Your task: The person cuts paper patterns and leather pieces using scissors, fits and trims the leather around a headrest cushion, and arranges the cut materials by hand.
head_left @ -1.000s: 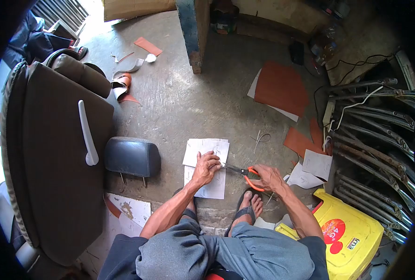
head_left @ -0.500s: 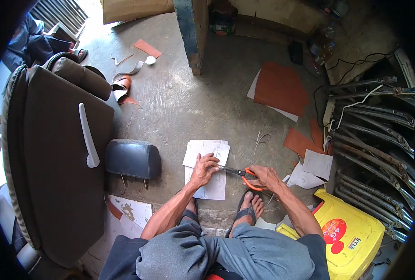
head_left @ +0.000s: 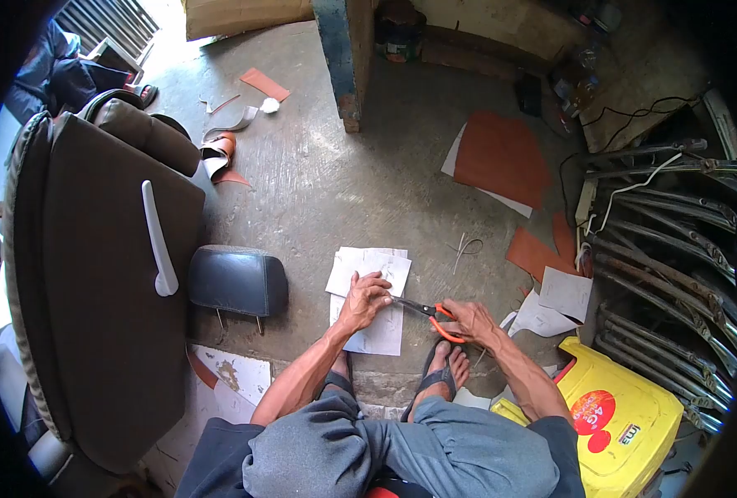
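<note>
Fingers, left hand: centre of the frame, bent and slightly spread over the sheets, thumb close to the blade tips; whether they pinch anything, I cannot tell from where I stand.

Fingers, right hand: just right of centre, curled round the handles of the scissors.

Scissors: one pair, orange handles, dark blades pointing left toward the left thumb. Blade gap: too fine to tell.

White sheets: centre, on the floor, partly overlapping, faint marks, under the left hand.

Handling note, my judgement: left fingertips best kept off the blades' line; blades opened and closed in small, even strokes, flat to whatever is between them; wrist loose, the work turned rather than the arm twisted.

Thin cord: looped, right of the sheets.

Headrest: dark, left of centre, two metal prongs.

Seat part: large, brown, left side.

Reddish-brown piece: upper right, over a pale one.

Yellow plastic item: lower right, red print.

Metal tubes: stacked, right edge.
</note>
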Available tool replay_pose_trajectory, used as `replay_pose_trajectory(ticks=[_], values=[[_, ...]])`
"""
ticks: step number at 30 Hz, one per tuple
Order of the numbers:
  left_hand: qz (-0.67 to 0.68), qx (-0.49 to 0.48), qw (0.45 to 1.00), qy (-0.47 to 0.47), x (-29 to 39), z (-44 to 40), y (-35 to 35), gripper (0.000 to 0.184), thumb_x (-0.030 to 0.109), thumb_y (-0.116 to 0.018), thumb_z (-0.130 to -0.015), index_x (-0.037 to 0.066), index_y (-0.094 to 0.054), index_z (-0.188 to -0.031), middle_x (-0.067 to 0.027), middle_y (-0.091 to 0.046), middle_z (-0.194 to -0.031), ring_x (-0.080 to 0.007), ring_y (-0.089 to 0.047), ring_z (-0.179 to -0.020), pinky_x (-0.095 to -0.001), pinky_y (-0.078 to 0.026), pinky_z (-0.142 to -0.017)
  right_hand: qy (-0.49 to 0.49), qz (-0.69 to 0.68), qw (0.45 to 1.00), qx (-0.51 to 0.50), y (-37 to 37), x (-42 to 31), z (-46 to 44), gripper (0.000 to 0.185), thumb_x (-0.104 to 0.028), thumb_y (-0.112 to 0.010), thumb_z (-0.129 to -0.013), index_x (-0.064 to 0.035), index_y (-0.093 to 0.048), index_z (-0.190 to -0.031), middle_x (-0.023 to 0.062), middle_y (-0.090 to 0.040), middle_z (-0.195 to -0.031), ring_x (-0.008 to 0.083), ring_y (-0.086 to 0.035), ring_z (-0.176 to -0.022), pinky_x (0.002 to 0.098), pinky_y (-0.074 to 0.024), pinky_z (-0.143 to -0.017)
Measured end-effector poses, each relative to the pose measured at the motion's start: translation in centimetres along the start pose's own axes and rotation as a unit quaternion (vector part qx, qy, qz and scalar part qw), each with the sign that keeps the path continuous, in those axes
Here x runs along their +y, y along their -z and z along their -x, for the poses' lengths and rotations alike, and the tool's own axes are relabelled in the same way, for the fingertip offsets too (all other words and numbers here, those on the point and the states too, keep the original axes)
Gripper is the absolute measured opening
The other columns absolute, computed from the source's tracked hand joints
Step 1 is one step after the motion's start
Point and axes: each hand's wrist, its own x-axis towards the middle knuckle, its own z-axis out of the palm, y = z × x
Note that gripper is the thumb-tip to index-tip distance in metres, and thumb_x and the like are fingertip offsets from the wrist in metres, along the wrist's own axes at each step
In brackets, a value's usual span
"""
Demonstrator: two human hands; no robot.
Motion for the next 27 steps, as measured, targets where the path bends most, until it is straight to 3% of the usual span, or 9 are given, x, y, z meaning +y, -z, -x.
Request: replay_pose_trajectory(ticks=[7,11,13,16,20,22,23,24,27], values=[[-0.008,-0.008,1.000,-0.016,-0.4,-0.1,-0.2,0.012,0.021,-0.076,-0.087,0.011,-0.078,-0.094,-0.0016,-0.069,-0.120,-0.0286,-0.046,-0.140,-0.0661,-0.010,-0.120,-0.069,-0.031,0.996,0.038,-2.8,-0.7,1.5,0.053,-0.056,-0.075,-0.083,-0.0078,-0.060,-0.100,0.0184,-0.065,-0.074,0.0416,-0.067,-0.071,0.0479,-0.0488,-0.060],[-0.060,-0.046,0.997,-0.034,-0.8,-0.1,0.4,0.013,0.024,-0.076,-0.086,0.014,-0.078,-0.094,-0.0013,-0.068,-0.121,-0.0276,-0.045,-0.141,-0.0654,-0.009,-0.120,-0.113,-0.108,0.960,0.231,-4.8,-0.5,2.0,0.051,-0.054,-0.075,-0.083,-0.0073,-0.060,-0.097,0.0187,-0.066,-0.074,0.0403,-0.068,-0.073,0.0485,-0.0488,-0.061],[-0.067,-0.049,0.996,-0.037,-0.9,-0.2,0.7,0.013,0.024,-0.076,-0.086,0.015,-0.078,-0.094,-0.0012,-0.068,-0.122,-0.0274,-0.044,-0.141,-0.0662,-0.009,-0.120,-0.308,-0.168,0.850,0.392,-3.0,0.6,2.3,0.042,-0.040,-0.075,-0.086,-0.0069,-0.061,-0.109,0.0202,-0.069,-0.077,0.0449,-0.068,-0.075,0.0506,-0.0516,-0.068],[-0.058,-0.064,0.996,-0.034,-0.1,0.0,1.0,0.013,0.025,-0.075,-0.086,0.015,-0.078,-0.095,-0.0015,-0.068,-0.122,-0.0280,-0.044,-0.141,-0.0665,-0.008,-0.120,-0.439,-0.047,0.840,0.315,-0.7,1.5,3.8,0.041,-0.032,-0.074,-0.088,-0.0018,-0.062,-0.113,0.0221,-0.069,-0.087,0.0417,-0.068,-0.085,0.0501,-0.0514,-0.078],[-0.035,-0.063,0.996,-0.062,3.3,0.3,2.8,0.014,0.021,-0.073,-0.089,0.012,-0.077,-0.098,-0.0035,-0.067,-0.123,-0.0307,-0.045,-0.141,-0.0636,-0.019,-0.120,-0.227,0.207,0.828,0.469,-2.8,3.0,3.8,0.056,-0.036,-0.071,-0.092,0.0051,-0.054,-0.126,0.0282,-0.061,-0.116,0.0441,-0.060,-0.105,0.0496,-0.0479,-0.094],[-0.017,-0.061,0.993,-0.102,6.6,0.8,4.4,0.013,0.017,-0.072,-0.090,0.008,-0.076,-0.099,-0.0056,-0.067,-0.124,-0.0332,-0.045,-0.141,-0.0523,-0.034,-0.117,-0.274,-0.039,0.918,0.285,-2.9,0.4,1.9,0.061,-0.045,-0.065,-0.096,0.0035,-0.051,-0.131,0.0280,-0.061,-0.120,0.0421,-0.066,-0.100,0.0504,-0.0537,-0.087],[-0.022,-0.064,0.992,-0.103,7.6,1.1,4.8,0.013,0.017,-0.072,-0.090,0.008,-0.076,-0.099,-0.0056,-0.067,-0.124,-0.0332,-0.045,-0.141,-0.0523,-0.034,-0.117,-0.320,-0.322,0.873,0.178,-3.2,-1.5,0.6,0.065,-0.051,-0.060,-0.097,0.0025,-0.051,-0.133,0.0269,-0.061,-0.123,0.0413,-0.068,-0.099,0.0508,-0.0562,-0.085],[0.048,-0.063,0.991,-0.109,8.4,1.3,5.1,0.013,0.014,-0.073,-0.089,0.007,-0.076,-0.099,-0.0065,-0.068,-0.123,-0.0333,-0.046,-0.140,-0.0499,-0.037,-0.115,-0.333,-0.575,0.746,0.054,-3.5,-3.7,-0.7,0.069,-0.057,-0.055,-0.099,0.0014,-0.051,-0.134,0.0257,-0.061,-0.126,0.0404,-0.070,-0.098,0.0513,-0.0587,-0.082],[0.127,-0.076,0.980,-0.131,9.9,1.6,5.9,0.013,0.008,-0.074,-0.087,0.005,-0.076,-0.100,-0.0079,-0.069,-0.119,-0.0332,-0.049,-0.137,-0.0433,-0.045,-0.109,-0.225,-0.759,0.601,-0.104,-4.2,-7.2,-3.0,0.079,-0.064,-0.044,-0.099,0.0046,-0.048,-0.137,0.0233,-0.065,-0.119,0.0392,-0.071,-0.100,0.0514,-0.0606,-0.087]])
